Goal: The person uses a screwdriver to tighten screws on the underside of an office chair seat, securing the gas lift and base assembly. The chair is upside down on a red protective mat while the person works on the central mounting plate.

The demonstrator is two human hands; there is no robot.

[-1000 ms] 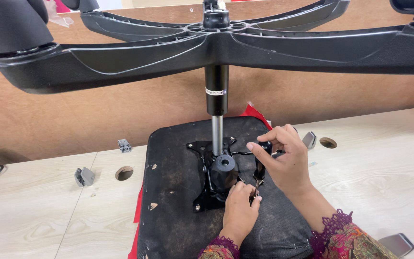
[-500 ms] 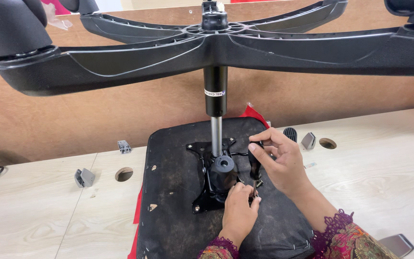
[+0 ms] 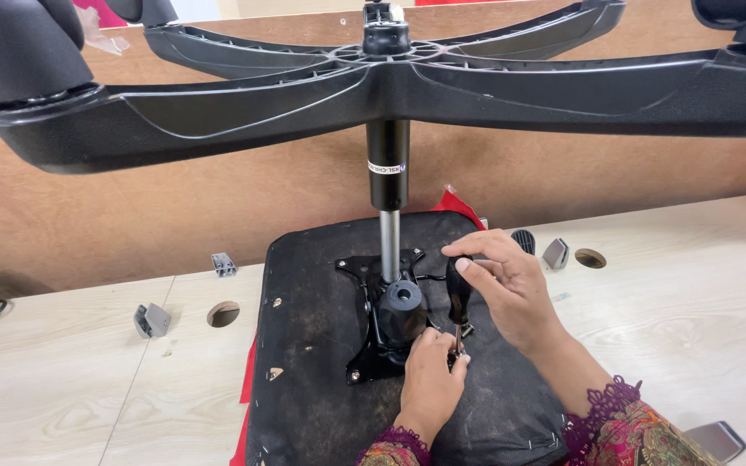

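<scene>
A black five-armed chair base [image 3: 494, 82] spans the whole top of the frame, turned upside down so its arms reach toward both upper corners, with a castor socket showing at the upper left. From its hub a gas lift column [image 3: 388, 198] drops straight down the centre, black above and bare metal below, into a black metal mounting plate [image 3: 382, 332] just below the middle of the frame. That plate lies flat on the underside of a seat cushion [image 3: 321, 380], a dark fabric-covered slab filling the lower centre, with a strip of red showing along its left edge and at its top right corner. The cushion rests on a pale wooden workbench [image 3: 71, 397] that runs across the lower frame and has round holes cut in it; a brown board wall stands behind. The right hand [image 3: 507, 289], right of centre, is curled around the black handle of a screwdriver [image 3: 458, 302], thumb and fingers gripping it near the top, the tool standing nearly upright with its shaft pointing down at the plate's right edge. The left hand [image 3: 429, 380], bottom centre, is closed loosely around the lower shaft, fingertips pinching it where it meets the plate. Both wrists wear patterned sleeves with lace cuffs. A small grey metal bracket [image 3: 152, 320] lies on the bench at left, another small one [image 3: 223, 263] sits near the wall.
</scene>
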